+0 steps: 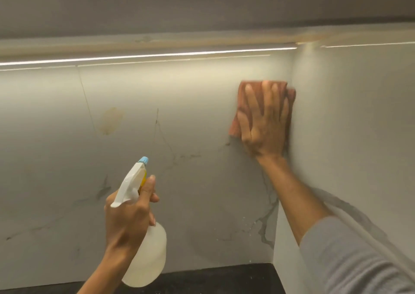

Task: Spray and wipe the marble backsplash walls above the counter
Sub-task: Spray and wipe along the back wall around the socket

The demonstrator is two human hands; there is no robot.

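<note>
Left hand grips spray bottle — cloth pinned under right hand fingers.

Light strip at my 12 under grey cabinet; dark counter at 6; veined marble wall ahead, yellowish stain at 10; side wall at 3.

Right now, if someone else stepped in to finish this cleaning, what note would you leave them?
Left hand grips the bottle, nozzle toward the back wall.
Right hand, fingers flat, presses the cloth on that wall, high up beside the corner.
Done: cannot tell how much is wiped; droplets sit low near the corner.
To do: likely the yellowish stain further left, those droplets, and the side wall.
</note>
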